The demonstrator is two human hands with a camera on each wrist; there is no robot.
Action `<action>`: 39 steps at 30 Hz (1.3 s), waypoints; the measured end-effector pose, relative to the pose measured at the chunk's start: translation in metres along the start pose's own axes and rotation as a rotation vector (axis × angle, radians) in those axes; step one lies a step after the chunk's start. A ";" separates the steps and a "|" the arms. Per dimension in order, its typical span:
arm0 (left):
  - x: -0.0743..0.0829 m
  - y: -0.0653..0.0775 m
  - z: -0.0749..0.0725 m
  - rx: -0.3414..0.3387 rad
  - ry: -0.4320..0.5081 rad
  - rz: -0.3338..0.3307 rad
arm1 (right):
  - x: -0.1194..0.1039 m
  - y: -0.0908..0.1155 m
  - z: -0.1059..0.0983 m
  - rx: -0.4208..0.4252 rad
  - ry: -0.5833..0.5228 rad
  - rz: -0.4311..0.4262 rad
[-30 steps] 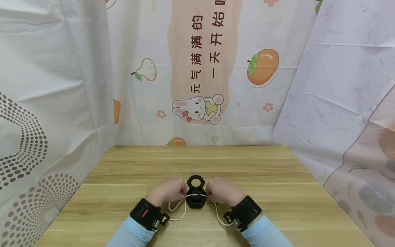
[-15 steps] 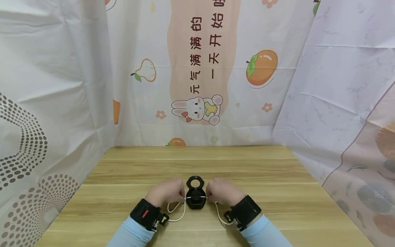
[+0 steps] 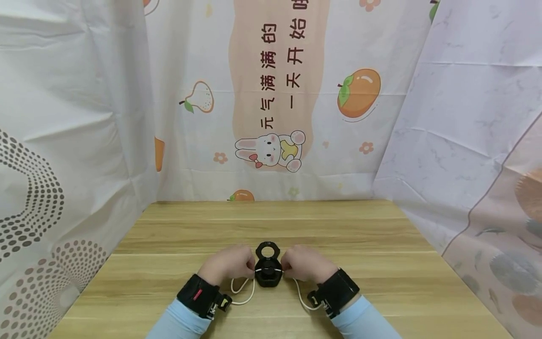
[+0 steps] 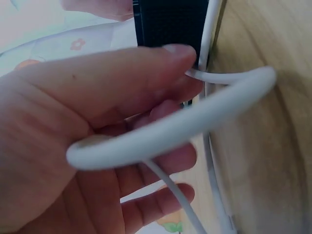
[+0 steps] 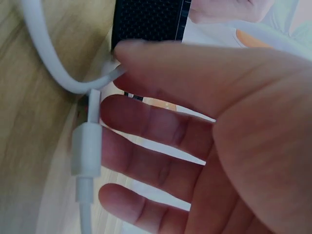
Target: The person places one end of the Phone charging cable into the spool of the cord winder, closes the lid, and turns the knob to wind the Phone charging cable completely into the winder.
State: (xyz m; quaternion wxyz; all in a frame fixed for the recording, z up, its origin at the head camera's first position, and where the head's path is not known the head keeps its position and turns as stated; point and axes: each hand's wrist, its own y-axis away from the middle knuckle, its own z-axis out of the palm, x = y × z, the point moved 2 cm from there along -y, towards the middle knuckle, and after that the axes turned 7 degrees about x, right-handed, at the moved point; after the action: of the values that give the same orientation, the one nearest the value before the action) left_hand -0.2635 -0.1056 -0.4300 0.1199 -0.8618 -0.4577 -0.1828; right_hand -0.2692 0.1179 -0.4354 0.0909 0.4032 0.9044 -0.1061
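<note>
through the head camera i saw a black case (image 3: pixel 268 278) on the wooden bench (image 3: pixel 271 223), between the person's left hand (image 3: pixel 230 262) and right hand (image 3: pixel 306 264). its ring-shaped part (image 3: pixel 259 250) rose on the far side of the six-sided body. a white cable (image 3: pixel 277 270) ran across the body from hand to hand, broken to my eye at the middle by a dark raised piece. more white cable looped toward both wrists, which wore black straps (image 3: pixel 198 293) above light blue sleeves (image 3: pixel 181 320). a printed curtain (image 3: pixel 195 141) hung behind the bench.

on the left wrist feed i had the thumb and forefinger together, clamped on the cable right by the case's dark, textured side. the other fingers lay loosely bent and apart. a thick, blurred loop of cable crossed close to my lens, in front of the palm.

on the right wrist feed the thumb and forefinger likewise pinched the cable, just below the case's textured side in my picture. the remaining three fingers were spread apart, and a white plug (image 5: pixel 87 148) showed just beside their tips, metal end upward in that view.
</note>
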 end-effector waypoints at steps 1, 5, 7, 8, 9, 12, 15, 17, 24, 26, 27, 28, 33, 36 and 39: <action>0.000 0.000 0.000 -0.005 0.006 -0.005 | 0.000 0.000 0.000 0.002 -0.002 -0.001; 0.001 0.001 -0.003 -0.016 0.028 -0.015 | 0.000 0.000 -0.001 0.007 -0.010 -0.003; 0.002 0.001 -0.006 -0.019 0.037 -0.007 | 0.000 0.000 -0.001 0.007 -0.012 0.000; 0.003 0.001 -0.007 -0.021 0.044 -0.001 | 0.000 0.000 0.000 0.006 -0.014 0.001; 0.003 0.001 -0.008 -0.023 0.051 0.003 | 0.001 0.000 0.000 0.006 -0.015 0.001; 0.005 0.002 -0.011 -0.032 0.085 0.010 | 0.001 0.000 0.000 0.008 -0.019 0.001; 0.008 0.002 -0.015 -0.031 0.115 0.010 | 0.002 0.000 0.001 0.014 -0.023 -0.001; 0.009 0.002 -0.018 -0.023 0.129 0.018 | 0.002 0.001 0.001 0.015 -0.031 0.004; 0.007 0.002 -0.028 0.046 0.160 0.028 | 0.001 0.001 0.001 0.013 -0.042 0.005; 0.004 0.002 -0.031 0.081 0.166 0.009 | 0.001 0.001 0.001 0.013 -0.038 -0.004; 0.003 0.002 -0.033 0.099 0.173 0.000 | 0.001 0.000 0.001 0.015 -0.036 -0.008; 0.002 0.001 -0.034 0.122 0.177 -0.005 | 0.001 0.000 0.001 0.016 -0.035 -0.012; -0.002 -0.007 -0.041 0.219 0.232 -0.020 | 0.003 -0.001 0.002 0.021 -0.026 -0.020; -0.003 -0.013 -0.043 0.246 0.291 -0.039 | 0.003 0.000 0.002 0.016 -0.025 -0.018; -0.004 -0.017 -0.045 0.249 0.351 -0.056 | 0.002 0.000 0.002 0.013 -0.024 -0.016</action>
State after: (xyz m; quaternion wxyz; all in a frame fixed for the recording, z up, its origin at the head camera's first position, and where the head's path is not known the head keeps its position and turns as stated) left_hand -0.2888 -0.1153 -0.3905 0.2982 -0.7823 -0.4725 -0.2753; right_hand -0.2703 0.1189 -0.4374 0.0981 0.3951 0.9058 -0.1177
